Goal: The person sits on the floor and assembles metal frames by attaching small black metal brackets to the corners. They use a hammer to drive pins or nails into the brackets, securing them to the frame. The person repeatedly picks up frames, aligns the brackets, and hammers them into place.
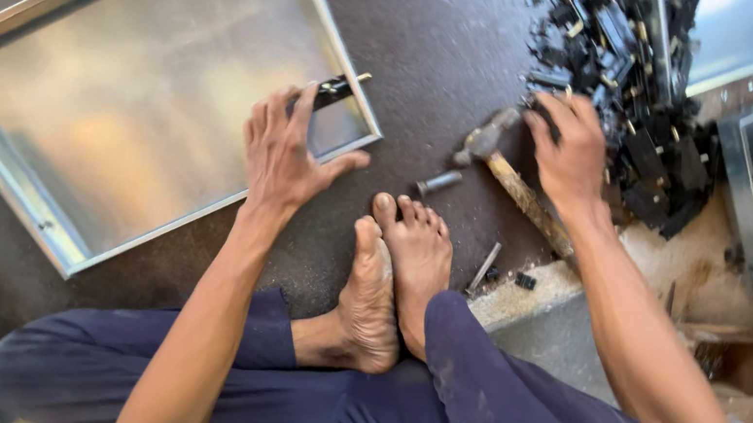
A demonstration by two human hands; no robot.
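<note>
now the left hand [285, 152] pinches a small black clip [334, 91] at the metal tray [118, 97] corner while the right hand [569, 153], fingers spread, digs into the pile of black clips [632, 71] beside the hammer [509, 176].

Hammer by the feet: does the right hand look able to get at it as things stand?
Probably yes. The right hand rests at the edge of the pile of black parts, right beside the hammer, whose wooden handle lies bare on the floor with nothing over it.
</note>
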